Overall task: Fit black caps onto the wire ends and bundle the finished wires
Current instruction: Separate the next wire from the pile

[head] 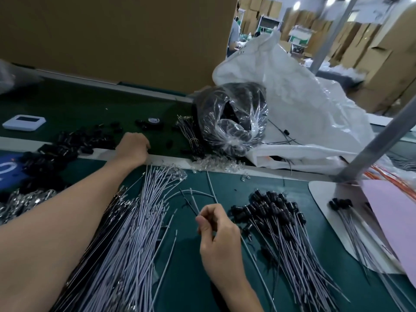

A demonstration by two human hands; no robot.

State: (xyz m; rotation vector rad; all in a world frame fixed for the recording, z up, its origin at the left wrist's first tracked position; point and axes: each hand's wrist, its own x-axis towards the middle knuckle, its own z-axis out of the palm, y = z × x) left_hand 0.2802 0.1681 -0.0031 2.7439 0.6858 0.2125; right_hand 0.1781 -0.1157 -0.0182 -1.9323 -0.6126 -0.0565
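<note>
Pinching grey wires point(194, 202) in your right hand point(217, 233); your left hand point(132, 147) beside black caps point(67, 143), grip hidden.

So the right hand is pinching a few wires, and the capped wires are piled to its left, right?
Not quite: the head view shows the right hand pinching a few wires, but the capped wires are piled to its right.
</note>
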